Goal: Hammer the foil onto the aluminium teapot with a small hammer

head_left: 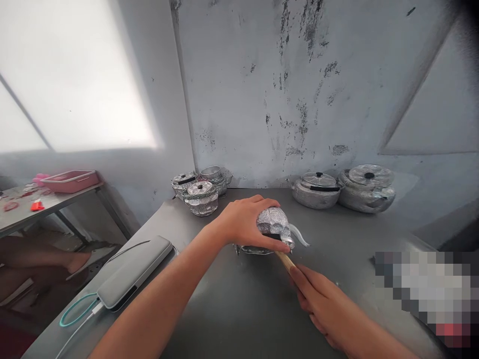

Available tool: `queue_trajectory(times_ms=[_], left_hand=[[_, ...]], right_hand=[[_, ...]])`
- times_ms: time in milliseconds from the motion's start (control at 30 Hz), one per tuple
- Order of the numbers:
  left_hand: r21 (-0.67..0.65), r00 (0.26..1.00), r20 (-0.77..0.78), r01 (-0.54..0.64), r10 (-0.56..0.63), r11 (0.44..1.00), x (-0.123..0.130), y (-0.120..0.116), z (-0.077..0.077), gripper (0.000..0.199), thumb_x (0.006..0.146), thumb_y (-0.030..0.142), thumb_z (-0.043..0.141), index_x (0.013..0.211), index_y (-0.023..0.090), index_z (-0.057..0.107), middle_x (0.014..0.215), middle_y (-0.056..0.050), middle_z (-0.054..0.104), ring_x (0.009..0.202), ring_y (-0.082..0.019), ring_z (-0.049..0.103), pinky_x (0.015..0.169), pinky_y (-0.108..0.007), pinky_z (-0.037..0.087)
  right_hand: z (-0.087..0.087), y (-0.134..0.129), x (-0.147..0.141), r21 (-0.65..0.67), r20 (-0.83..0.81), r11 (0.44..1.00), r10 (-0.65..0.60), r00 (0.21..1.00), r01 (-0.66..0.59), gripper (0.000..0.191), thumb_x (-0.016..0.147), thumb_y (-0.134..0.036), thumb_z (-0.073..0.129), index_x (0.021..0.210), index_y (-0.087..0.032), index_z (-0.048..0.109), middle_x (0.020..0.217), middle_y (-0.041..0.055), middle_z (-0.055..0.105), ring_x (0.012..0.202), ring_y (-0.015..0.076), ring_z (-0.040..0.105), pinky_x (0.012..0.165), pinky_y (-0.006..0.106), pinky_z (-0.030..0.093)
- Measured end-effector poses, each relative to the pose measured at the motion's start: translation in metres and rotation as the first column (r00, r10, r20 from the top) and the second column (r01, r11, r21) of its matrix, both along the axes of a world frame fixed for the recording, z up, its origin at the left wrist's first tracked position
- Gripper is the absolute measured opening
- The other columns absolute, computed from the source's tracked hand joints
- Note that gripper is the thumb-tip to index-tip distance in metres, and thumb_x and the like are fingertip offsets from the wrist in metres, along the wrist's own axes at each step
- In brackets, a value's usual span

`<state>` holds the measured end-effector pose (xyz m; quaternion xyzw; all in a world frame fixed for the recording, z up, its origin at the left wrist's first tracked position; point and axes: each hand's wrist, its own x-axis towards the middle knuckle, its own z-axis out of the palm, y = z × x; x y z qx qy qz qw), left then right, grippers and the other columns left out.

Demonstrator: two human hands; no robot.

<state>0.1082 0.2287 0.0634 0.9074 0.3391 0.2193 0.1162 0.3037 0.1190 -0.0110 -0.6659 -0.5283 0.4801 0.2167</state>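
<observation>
A small crinkled silver teapot (272, 219) is tilted on the table in front of me. Its curved spout (299, 235) points to the right, and a black strip shows beside my thumb. My left hand (245, 219) grips the teapot from the left, fingers over its top and thumb stretched along its near side. In my right hand (318, 299), a wooden handle (286, 262) is held with the fingers wrapped round it. That handle's far end meets the teapot near my left thumb; what is on that end is hidden.
Several silver lidded pots (201, 197) stand at the back left, more pots (318, 189) at the back right. A grey zip case (138, 274) with a cable lies left on the grey table (224, 319). Another table holds a pink basket (71, 182). A blurred-out patch is at right.
</observation>
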Motion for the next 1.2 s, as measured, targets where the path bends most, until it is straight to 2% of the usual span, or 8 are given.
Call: queue_trajectory(times_ms=[133, 333, 500, 700, 800, 900, 1067, 1200], left_hand=[[-0.007, 1.000, -0.003, -0.005, 0.005, 1.000, 0.001, 0.000, 0.000, 0.084, 0.069, 0.077, 0.073, 0.138, 0.035, 0.053, 0.127, -0.004, 0.064, 0.112, -0.031, 0.064, 0.094, -0.042, 0.050], [0.006, 1.000, 0.005, 0.000, 0.000, 1.000, 0.001, -0.001, 0.000, 0.082, 0.069, 0.076, 0.073, 0.137, 0.034, 0.054, 0.127, -0.004, 0.064, 0.110, -0.030, 0.065, 0.096, -0.043, 0.049], [0.000, 1.000, 0.002, -0.005, 0.005, 1.000, 0.002, -0.001, 0.000, 0.083, 0.069, 0.077, 0.072, 0.138, 0.034, 0.054, 0.127, -0.004, 0.064, 0.111, -0.031, 0.065, 0.094, -0.042, 0.050], [-0.002, 1.000, 0.008, -0.008, 0.008, 1.000, 0.001, -0.001, -0.001, 0.082, 0.070, 0.077, 0.072, 0.138, 0.035, 0.053, 0.128, -0.004, 0.064, 0.112, -0.032, 0.065, 0.095, -0.042, 0.050], [0.005, 1.000, 0.011, -0.011, 0.011, 1.000, 0.001, -0.001, -0.001, 0.081, 0.070, 0.076, 0.072, 0.138, 0.034, 0.054, 0.127, -0.004, 0.064, 0.111, -0.031, 0.065, 0.095, -0.042, 0.050], [0.015, 1.000, 0.013, -0.007, 0.007, 1.000, 0.001, 0.000, -0.002, 0.081, 0.070, 0.076, 0.072, 0.137, 0.034, 0.054, 0.126, -0.004, 0.064, 0.111, -0.031, 0.065, 0.094, -0.041, 0.050], [0.015, 1.000, 0.013, -0.007, 0.007, 1.000, 0.002, 0.000, -0.001, 0.081, 0.070, 0.076, 0.072, 0.137, 0.034, 0.054, 0.126, -0.004, 0.065, 0.111, -0.031, 0.065, 0.095, -0.042, 0.050], [0.020, 1.000, 0.014, 0.000, 0.000, 1.000, 0.002, 0.000, -0.002, 0.081, 0.071, 0.076, 0.072, 0.137, 0.033, 0.054, 0.126, -0.004, 0.064, 0.110, -0.031, 0.065, 0.095, -0.041, 0.049]], right_hand=[[0.002, 0.000, 0.000, 0.041, 0.005, 0.999, 0.009, 1.000, -0.009, 0.044, 0.102, -0.057, 0.027, 0.079, -0.023, 0.045, 0.066, -0.0045, 0.039, 0.049, 0.0098, 0.030, 0.042, 0.024, 0.020], [0.001, -0.001, -0.002, 0.028, 0.053, 1.000, 0.011, 0.999, -0.012, 0.043, 0.100, -0.056, 0.032, 0.082, -0.024, 0.053, 0.063, -0.0020, 0.046, 0.049, 0.0129, 0.040, 0.043, 0.025, 0.025], [-0.003, -0.001, -0.001, 0.055, 0.057, 0.998, 0.022, 0.998, -0.025, 0.044, 0.100, -0.057, 0.032, 0.084, -0.024, 0.055, 0.064, -0.0015, 0.049, 0.049, 0.0127, 0.039, 0.043, 0.025, 0.027], [-0.002, -0.002, 0.000, 0.140, 0.007, 0.990, 0.029, 1.000, -0.029, 0.044, 0.099, -0.058, 0.032, 0.081, -0.023, 0.051, 0.068, -0.0008, 0.047, 0.058, 0.0140, 0.046, 0.049, 0.023, 0.037], [-0.002, -0.001, 0.000, 0.028, -0.021, 0.999, 0.016, 1.000, -0.015, 0.044, 0.100, -0.057, 0.027, 0.086, -0.023, 0.052, 0.064, -0.0033, 0.041, 0.050, 0.0121, 0.037, 0.039, 0.022, 0.027], [-0.003, 0.001, 0.000, -0.054, -0.077, 0.998, -0.035, 0.996, 0.031, 0.046, 0.101, -0.058, 0.024, 0.090, -0.023, 0.051, 0.064, -0.0059, 0.035, 0.047, 0.0091, 0.030, 0.038, 0.020, 0.018], [-0.006, 0.000, 0.000, -0.072, -0.103, 0.997, -0.038, 0.994, 0.031, 0.048, 0.101, -0.060, 0.024, 0.087, -0.022, 0.050, 0.066, -0.0060, 0.035, 0.048, 0.0074, 0.029, 0.040, 0.018, 0.017], [-0.012, -0.002, 0.001, -0.057, -0.095, 0.998, -0.012, 0.995, 0.007, 0.048, 0.101, -0.059, 0.025, 0.090, -0.022, 0.052, 0.066, -0.0054, 0.037, 0.049, 0.0088, 0.033, 0.040, 0.018, 0.021]])
